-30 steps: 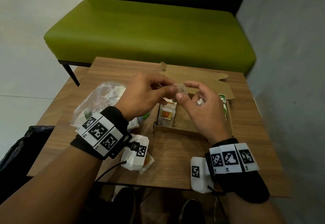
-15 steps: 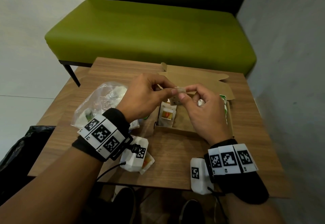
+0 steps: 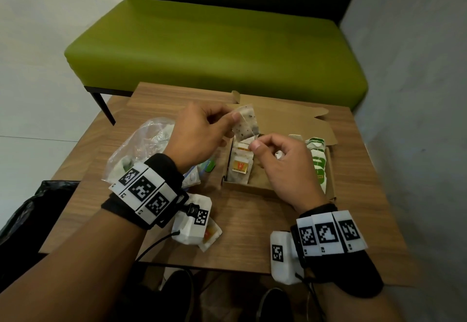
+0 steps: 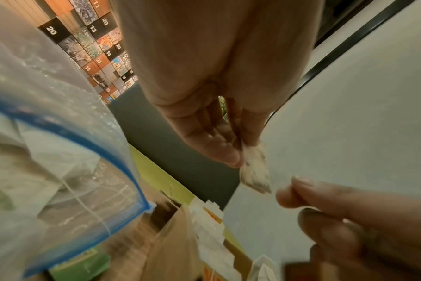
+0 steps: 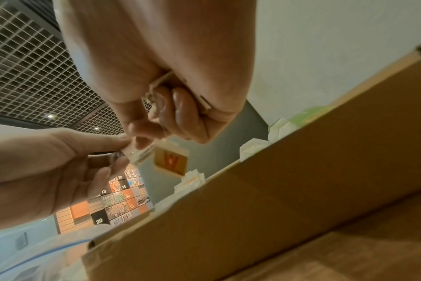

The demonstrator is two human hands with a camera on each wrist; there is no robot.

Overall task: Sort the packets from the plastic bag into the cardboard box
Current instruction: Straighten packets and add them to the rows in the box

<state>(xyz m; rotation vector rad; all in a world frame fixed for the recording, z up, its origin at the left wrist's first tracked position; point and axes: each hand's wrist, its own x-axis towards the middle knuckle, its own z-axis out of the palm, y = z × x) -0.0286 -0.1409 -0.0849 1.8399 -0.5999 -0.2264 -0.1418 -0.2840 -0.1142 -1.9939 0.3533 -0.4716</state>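
By the bench's left edge the plastic bag (image 3: 141, 150) still holds packets. The left hand (image 3: 199, 134) pinches a speckled packet (image 3: 246, 125) by its top corner above the cardboard box (image 3: 278, 190); the right hand (image 3: 283, 167) nips its lower corner. Pulled two ways, it might tear or slip outside the box.

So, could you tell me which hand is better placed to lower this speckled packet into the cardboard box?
Probably the left hand: it grips the speckled packet above the cardboard box, while the right hand only pinches its lower corner.
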